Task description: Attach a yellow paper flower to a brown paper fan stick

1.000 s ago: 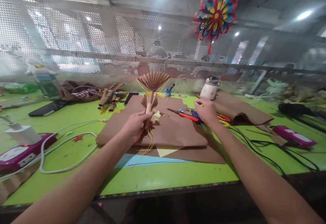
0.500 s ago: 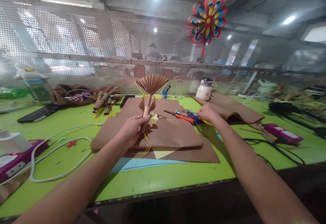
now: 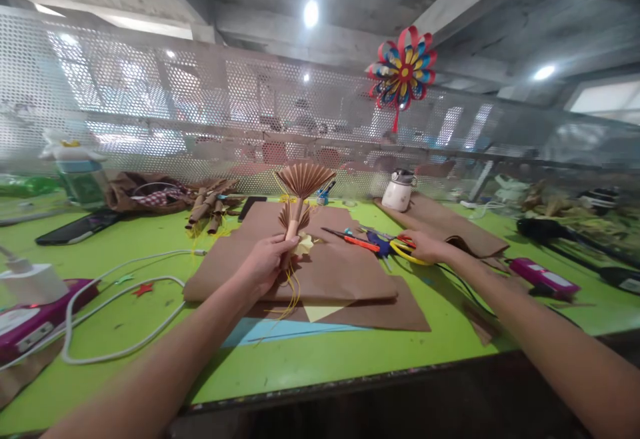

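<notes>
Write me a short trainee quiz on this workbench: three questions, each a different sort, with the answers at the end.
1. Multiple choice. What does the left hand hold?
a) a white bottle
b) a phone
c) a brown pleated-paper piece

2. True or false. The red star lies on the green table.

3. Fill in. The loop handles at the right hand are red and ____.

Key: 1 c; 2 true; 3 yellow.
</notes>
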The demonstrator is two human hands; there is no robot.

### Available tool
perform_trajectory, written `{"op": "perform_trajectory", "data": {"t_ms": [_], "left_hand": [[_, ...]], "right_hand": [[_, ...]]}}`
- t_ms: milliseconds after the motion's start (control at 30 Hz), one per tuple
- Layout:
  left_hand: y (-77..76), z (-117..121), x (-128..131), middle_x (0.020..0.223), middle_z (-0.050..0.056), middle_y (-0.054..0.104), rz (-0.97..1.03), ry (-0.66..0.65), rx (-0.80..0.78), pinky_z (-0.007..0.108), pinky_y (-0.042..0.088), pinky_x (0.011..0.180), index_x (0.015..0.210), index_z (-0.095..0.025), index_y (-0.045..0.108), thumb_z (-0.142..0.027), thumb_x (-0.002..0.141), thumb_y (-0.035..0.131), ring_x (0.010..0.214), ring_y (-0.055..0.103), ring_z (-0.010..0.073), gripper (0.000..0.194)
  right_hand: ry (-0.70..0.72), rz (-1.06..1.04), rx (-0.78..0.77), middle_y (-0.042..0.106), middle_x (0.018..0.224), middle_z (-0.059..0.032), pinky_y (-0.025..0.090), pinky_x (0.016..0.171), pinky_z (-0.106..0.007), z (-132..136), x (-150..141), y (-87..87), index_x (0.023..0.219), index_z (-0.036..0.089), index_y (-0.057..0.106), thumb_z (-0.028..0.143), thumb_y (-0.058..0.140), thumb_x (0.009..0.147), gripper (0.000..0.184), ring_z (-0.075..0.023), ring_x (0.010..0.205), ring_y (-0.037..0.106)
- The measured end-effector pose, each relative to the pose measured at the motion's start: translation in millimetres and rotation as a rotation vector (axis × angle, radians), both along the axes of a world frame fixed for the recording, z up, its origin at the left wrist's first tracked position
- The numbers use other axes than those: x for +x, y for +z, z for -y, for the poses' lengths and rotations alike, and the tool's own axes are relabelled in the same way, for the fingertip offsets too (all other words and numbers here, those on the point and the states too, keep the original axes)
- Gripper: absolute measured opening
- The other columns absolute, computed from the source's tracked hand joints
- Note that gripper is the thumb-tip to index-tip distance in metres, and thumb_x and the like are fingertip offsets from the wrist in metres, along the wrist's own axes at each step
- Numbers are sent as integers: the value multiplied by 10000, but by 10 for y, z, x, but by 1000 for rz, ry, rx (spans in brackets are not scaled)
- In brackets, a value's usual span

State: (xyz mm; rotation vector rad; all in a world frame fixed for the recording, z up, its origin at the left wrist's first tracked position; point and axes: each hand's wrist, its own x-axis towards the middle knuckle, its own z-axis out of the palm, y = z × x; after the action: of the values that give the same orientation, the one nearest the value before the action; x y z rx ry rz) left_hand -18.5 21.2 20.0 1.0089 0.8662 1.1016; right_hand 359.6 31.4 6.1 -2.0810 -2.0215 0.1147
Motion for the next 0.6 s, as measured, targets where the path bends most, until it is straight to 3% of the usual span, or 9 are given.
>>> {"op": "perform_trajectory", "data": {"t_ms": [167, 333, 467, 600], "left_hand": [[-42, -36, -5, 867, 108, 652, -12, -29, -10, 218, 537, 587, 943, -79, 650, -115, 737, 623, 607, 631, 116, 211], [-23, -26, -8, 837, 105, 660, -1, -32, -24, 230, 542, 584, 943, -81, 647, -113, 721, 642, 607, 638, 127, 224], [-6, -8, -4, 823, 103, 664, 4, -27, -27, 223, 543, 574, 959, -82, 642, -102, 732, 625, 627, 647, 137, 228], [0, -8, -8, 812, 106, 661, 19, -12, -7, 202, 535, 562, 925, -70, 642, -78, 739, 604, 626, 646, 132, 191]], "right_hand": [[-46, -48, 98, 655, 1046, -78, 473, 727, -262, 61, 56, -103, 1119, 184, 586, 152, 656, 594, 531, -237, 903, 611], [-67, -95, 214, 611, 1125, -122, 480, 796, -304, 94, 16, -56, 1172, 127, 507, 158, 591, 671, 509, -233, 995, 588], [4, -95, 247, 593, 1172, -100, 469, 814, -286, -42, -262, 18, 1187, 145, 507, 100, 572, 661, 533, -214, 1005, 583], [103, -54, 219, 643, 1098, -76, 462, 740, -257, -237, -681, 7, 1177, 200, 553, 195, 598, 692, 487, -216, 918, 608]]}}
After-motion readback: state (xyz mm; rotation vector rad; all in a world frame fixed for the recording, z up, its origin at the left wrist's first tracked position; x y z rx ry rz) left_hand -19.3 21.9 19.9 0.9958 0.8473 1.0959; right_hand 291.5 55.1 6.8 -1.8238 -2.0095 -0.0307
